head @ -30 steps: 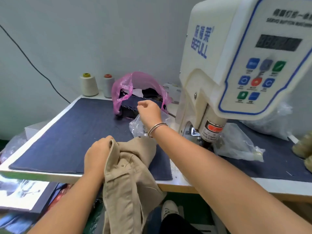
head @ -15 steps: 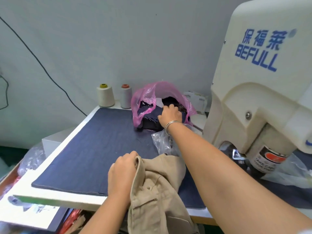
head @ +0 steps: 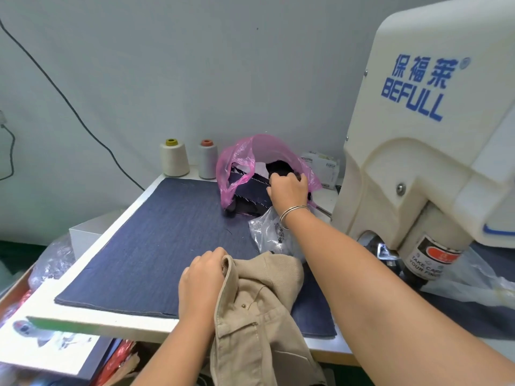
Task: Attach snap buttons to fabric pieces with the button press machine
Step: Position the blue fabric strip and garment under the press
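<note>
Covering white table (head: 83, 323): denim mat (head: 156, 252); 2 thread cones (head: 174, 157) against wall.

The big cream button press machine (head: 434, 151) on the right has blue letters on its side that say "BEFULL", with 3 blue Chinese signs, 保福莱, just above them. Lower down, near its round press part, a black sticker (head: 430, 260) with a red spot says "TAKE CARE" and "YOUR FIN", and the rest is cut off. The small white box (head: 323, 168) far back has print too tiny to read.
</note>
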The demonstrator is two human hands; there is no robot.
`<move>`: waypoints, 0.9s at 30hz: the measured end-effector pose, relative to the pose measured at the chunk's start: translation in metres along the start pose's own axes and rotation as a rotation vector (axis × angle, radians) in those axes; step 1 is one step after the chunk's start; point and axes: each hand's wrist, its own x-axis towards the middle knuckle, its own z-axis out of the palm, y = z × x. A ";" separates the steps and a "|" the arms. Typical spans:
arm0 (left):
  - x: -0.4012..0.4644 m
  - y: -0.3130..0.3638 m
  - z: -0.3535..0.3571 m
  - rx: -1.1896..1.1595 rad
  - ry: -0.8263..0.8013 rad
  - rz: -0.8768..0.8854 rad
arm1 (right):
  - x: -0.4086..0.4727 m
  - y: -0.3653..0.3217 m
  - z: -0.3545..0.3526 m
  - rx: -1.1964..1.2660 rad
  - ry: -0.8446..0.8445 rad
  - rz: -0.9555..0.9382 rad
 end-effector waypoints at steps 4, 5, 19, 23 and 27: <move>0.000 -0.001 0.003 0.001 0.015 -0.005 | -0.002 0.006 0.001 -0.030 -0.013 -0.022; 0.001 -0.001 0.003 0.004 0.017 -0.005 | -0.003 0.006 0.002 -0.032 -0.007 -0.031; -0.001 -0.002 0.003 0.014 0.056 0.014 | 0.001 -0.012 -0.033 0.564 0.194 0.187; 0.005 -0.002 0.006 0.035 0.026 -0.014 | -0.021 -0.034 -0.082 1.217 0.317 0.249; 0.006 -0.004 -0.005 -0.244 -0.161 -0.207 | -0.076 -0.036 -0.122 1.508 0.228 0.224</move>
